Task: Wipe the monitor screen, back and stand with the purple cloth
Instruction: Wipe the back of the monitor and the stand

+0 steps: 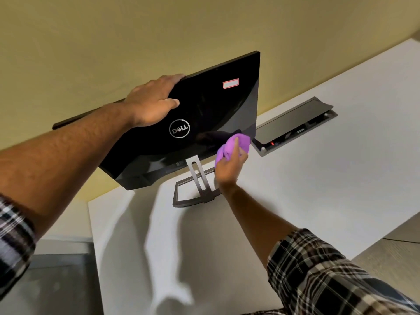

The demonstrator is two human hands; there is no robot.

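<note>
A black monitor (211,105) stands on the white table (318,178) with its glossy back toward me, a round silver logo at its middle. Its grey stand (196,178) rises from an open rectangular base. My left hand (152,101) grips the monitor's top edge, fingers curled over it and thumb lying on the back. My right hand (229,167) holds the bunched purple cloth (231,145) against the back's lower right corner, just right of the stand. The screen side is hidden from me.
A grey cable box (295,126) with its lid raised is sunk in the table right of the monitor. A yellow wall (113,42) stands close behind. The table's left edge (91,223) drops to a grey floor. A white-and-red sticker (230,83) is stuck near the monitor's top.
</note>
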